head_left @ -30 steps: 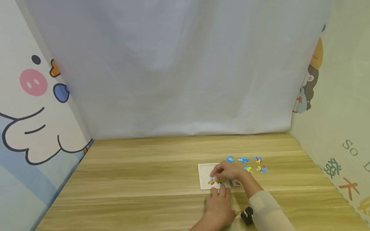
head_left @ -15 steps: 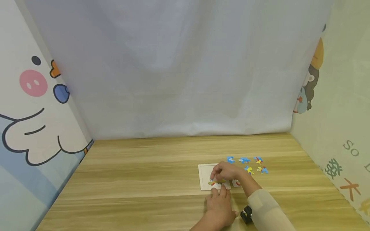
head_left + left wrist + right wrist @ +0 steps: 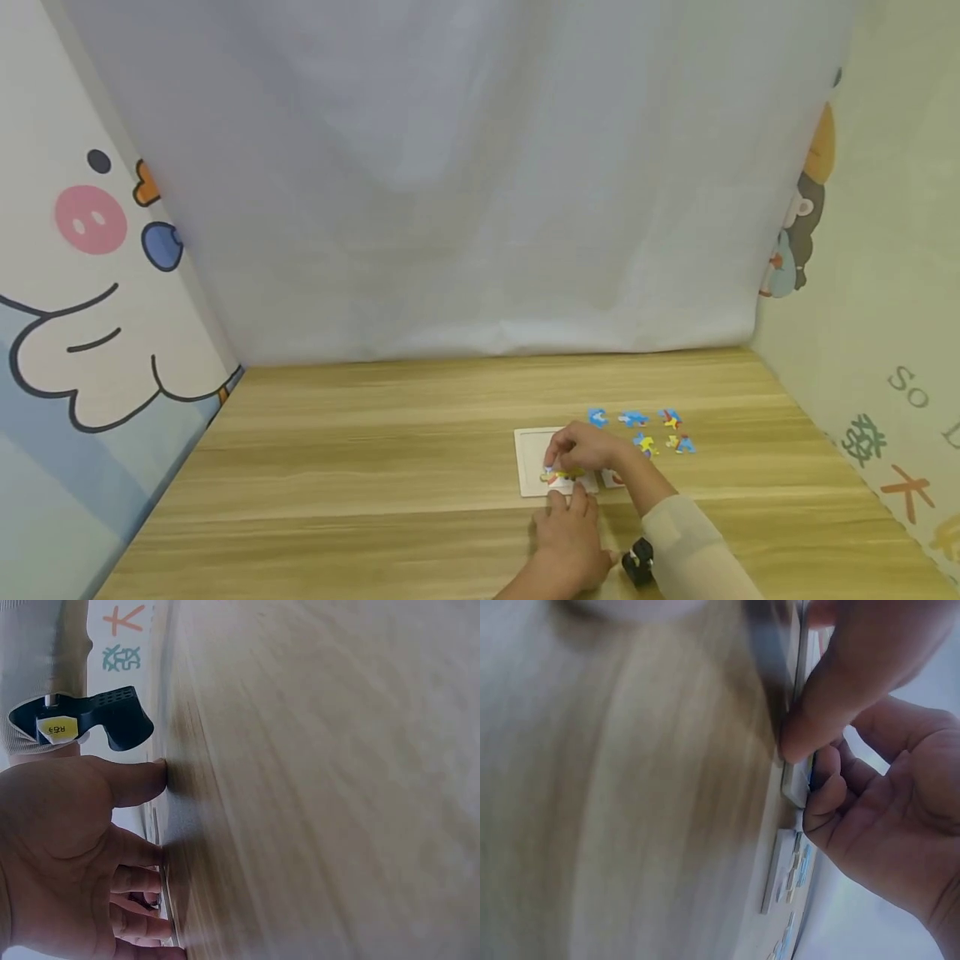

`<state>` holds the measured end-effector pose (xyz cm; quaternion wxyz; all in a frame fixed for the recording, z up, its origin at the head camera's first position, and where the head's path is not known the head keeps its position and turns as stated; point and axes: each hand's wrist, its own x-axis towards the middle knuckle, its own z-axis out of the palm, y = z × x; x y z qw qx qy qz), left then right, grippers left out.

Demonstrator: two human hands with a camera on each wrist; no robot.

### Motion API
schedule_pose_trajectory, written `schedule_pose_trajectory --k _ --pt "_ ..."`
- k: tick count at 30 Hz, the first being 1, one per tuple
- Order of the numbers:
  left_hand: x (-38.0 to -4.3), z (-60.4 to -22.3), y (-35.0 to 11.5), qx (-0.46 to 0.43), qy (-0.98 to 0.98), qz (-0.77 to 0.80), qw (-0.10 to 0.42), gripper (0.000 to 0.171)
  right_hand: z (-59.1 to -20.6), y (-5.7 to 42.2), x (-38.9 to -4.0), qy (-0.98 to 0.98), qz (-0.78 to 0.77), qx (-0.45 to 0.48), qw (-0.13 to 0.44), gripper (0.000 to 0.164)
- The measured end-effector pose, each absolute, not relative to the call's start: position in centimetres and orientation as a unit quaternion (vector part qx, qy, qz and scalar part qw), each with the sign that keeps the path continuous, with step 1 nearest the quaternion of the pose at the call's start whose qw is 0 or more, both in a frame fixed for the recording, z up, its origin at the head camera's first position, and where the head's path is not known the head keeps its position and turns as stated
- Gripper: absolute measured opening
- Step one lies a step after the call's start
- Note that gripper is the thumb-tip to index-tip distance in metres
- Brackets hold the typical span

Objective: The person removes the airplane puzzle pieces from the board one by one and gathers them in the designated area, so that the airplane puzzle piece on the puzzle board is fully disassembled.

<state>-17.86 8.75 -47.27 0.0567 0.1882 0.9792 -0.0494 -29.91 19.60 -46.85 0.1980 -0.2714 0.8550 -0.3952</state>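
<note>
In the head view, a white puzzle tray (image 3: 528,462) lies flat on the wooden table, with colourful jigsaw pieces (image 3: 555,477) in its lower part. My right hand (image 3: 588,447) reaches over the tray from the right, fingers bent down, and pinches a small puzzle piece there; the fingers hide most of it. My left hand (image 3: 567,537) lies palm down in front, its fairly straight fingertips touching the tray's near edge. In the left wrist view, the spread fingers (image 3: 139,881) meet that edge. The right wrist view shows curled fingers (image 3: 829,799) beside the tray's edge.
Several loose blue, yellow and red puzzle pieces (image 3: 633,418) lie right of the tray. A white card-like piece with red (image 3: 613,477) sits against its right side. A black wrist device (image 3: 638,562) is by the right sleeve (image 3: 697,542). A pale curtain (image 3: 480,208) hangs behind the table.
Both hands stay almost in place. Under the right fingers the piece has shifted slightly, and the visible patch of colours in the tray looks a little different.
</note>
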Motion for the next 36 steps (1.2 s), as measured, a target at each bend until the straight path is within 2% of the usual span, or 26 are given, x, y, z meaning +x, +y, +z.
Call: schedule_pose_trajectory --k 4,11,17,24,36 --pt "-17.9 -47.2 9.0 0.194 0.978 -0.045 0.059 0.075 -46.6 19.9 -29.8 0.845 -0.405 -0.278 0.209 0.015" --pt "-18.0 -47.4 9.3 0.191 0.979 -0.053 0.054 0.075 -46.2 20.3 -29.8 0.841 -0.407 -0.291 0.205 0.029" --pt "-17.8 -47.6 9.2 0.185 0.98 -0.044 0.06 0.072 -46.3 21.1 -29.7 0.834 -0.453 -0.25 0.192 0.017" --pt "-17.8 -47.6 9.2 0.184 0.98 -0.044 0.058 0.073 -46.1 21.7 -29.7 0.831 -0.474 -0.229 0.178 0.017" --pt "-17.7 -47.4 8.9 0.187 0.98 -0.047 0.054 0.074 -45.8 23.3 -27.8 0.817 -0.514 -0.22 0.144 0.016"
